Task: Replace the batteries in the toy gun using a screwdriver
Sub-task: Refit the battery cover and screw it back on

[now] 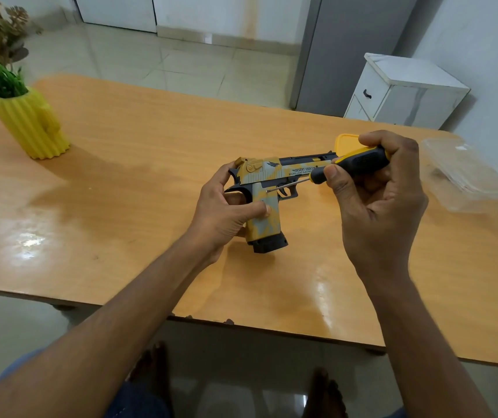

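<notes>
Your left hand [226, 206] has its grip clamped round the handle of the one toy gun [267, 188], thumb lying across the side, holding it upright just above the worktop [139, 152] with the barrel pointing away to the right. Your right hand [374, 194] has its grip curled tight on the black-and-yellow handle of the single screwdriver [344, 167], whose thin shaft slants down to the left so the tip meets the gun's side just above the trigger. Behind the barrel lies one yellow lid [345, 143], partly hidden by your right hand, and to its right one clear plastic container [465, 173] sits near the edge. At the far left stands one ribbed yellow vase [30, 125] with greenery. The worktop is glossy orange wood, chipped along its near edge. Beyond it are pale floor tiles [181, 61], a white drawer cabinet [404, 92] and a grey panel [347, 46].
</notes>
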